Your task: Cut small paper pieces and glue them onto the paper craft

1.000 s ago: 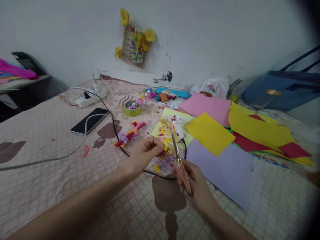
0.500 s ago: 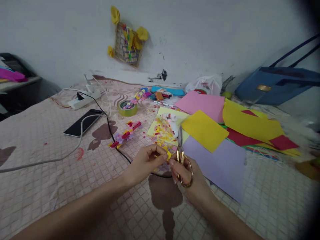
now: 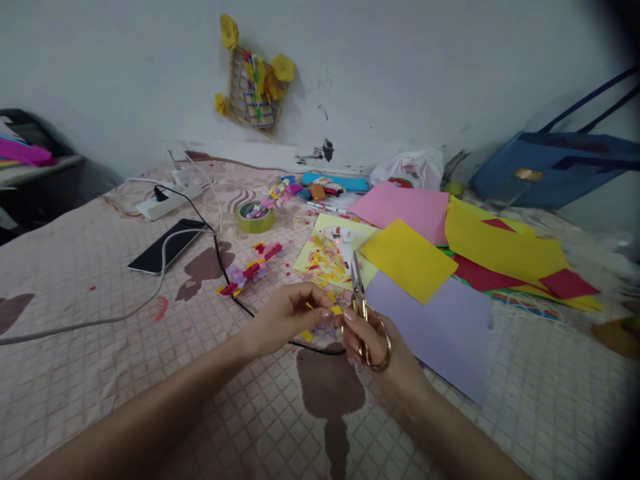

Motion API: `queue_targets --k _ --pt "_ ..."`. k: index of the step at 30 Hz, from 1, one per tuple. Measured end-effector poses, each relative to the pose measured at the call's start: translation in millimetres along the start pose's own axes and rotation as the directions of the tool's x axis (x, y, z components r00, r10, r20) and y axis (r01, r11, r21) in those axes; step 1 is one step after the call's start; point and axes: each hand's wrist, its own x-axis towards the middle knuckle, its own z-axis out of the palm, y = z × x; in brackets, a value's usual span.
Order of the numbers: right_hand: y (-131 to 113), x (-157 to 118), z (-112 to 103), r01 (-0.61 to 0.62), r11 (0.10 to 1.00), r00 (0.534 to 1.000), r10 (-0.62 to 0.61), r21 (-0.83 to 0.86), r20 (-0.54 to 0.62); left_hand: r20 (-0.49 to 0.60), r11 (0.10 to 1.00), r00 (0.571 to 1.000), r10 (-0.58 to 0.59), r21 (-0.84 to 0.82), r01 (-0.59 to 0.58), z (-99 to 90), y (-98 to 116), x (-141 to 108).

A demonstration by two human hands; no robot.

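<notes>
My left hand (image 3: pixel 287 317) pinches a small yellow paper piece (image 3: pixel 337 310) between thumb and fingertips. Beside it, my right hand (image 3: pixel 383 347) has gold-handled scissors (image 3: pixel 359 293) in its grip, blades pointing away from me and nearly closed. The right fingertips are close to the yellow piece; whether they touch it I cannot tell. Yellow and pink paper scraps (image 3: pixel 325 260) lie just beyond the hands on a pale yellow sheet (image 3: pixel 313 243). A glue gun (image 3: pixel 337 233) rests on that sheet. Left of the hands lies a red, purple and yellow paper decoration (image 3: pixel 251 270).
Yellow (image 3: pixel 407 260), purple (image 3: pixel 435 333) and pink sheets (image 3: pixel 405 210) spread to the right. A phone (image 3: pixel 167 245), a power strip (image 3: pixel 169 202) and cables are at left. A tape roll (image 3: pixel 255 217) sits mid-table. A blue bag (image 3: pixel 560 167) stands at back right.
The yellow piece has turned flatter between my fingers. The scissors have tilted slightly, their tips shifting left. My right hand has moved a little; the left hand stays almost in place.
</notes>
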Motion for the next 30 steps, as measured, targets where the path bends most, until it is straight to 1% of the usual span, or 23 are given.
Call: queue_targets --k 2,4,7,9,14,19,22,25,30 --pt "-4 0 0 0.023 0.988 0.997 -0.034 -0.15 -0.076 -0.017 0.996 0.998 -0.06 -0.059 0.059 1.9 -2 0" --pt "-8 0 0 0.034 0.969 0.993 -0.061 -0.246 -0.104 -0.002 0.99 0.994 -0.112 -0.092 0.111 3.9 -3 0" --pt "-10 0 0 0.05 0.95 0.989 -0.09 -0.307 -0.118 0.048 0.981 0.987 -0.156 -0.108 0.16 5.4 -3 -1" --pt "-10 0 0 0.058 0.944 0.988 -0.1 -0.326 -0.114 0.061 0.978 0.983 -0.171 -0.109 0.176 5.2 -2 -1" --pt "-9 1 1 0.054 0.944 0.992 -0.087 -0.327 -0.087 0.066 0.966 0.97 -0.233 -0.101 0.239 3.3 -4 0" --pt "-7 3 -1 0.039 0.95 0.993 -0.071 -0.309 -0.092 0.076 0.954 0.958 -0.277 -0.096 0.283 2.7 -8 0" --pt "-6 4 -4 0.041 0.95 0.991 -0.079 -0.31 -0.11 0.039 0.96 0.964 -0.262 -0.091 0.265 1.7 -7 1" --pt "-5 3 -6 0.046 0.956 0.989 -0.084 -0.289 -0.119 -0.019 0.966 0.972 -0.233 -0.123 0.229 0.4 -6 1" --pt "2 -4 -1 0.01 0.983 1.0 -0.015 -0.186 -0.026 -0.125 0.967 0.974 -0.187 -0.2 0.16 -0.8 -4 2"
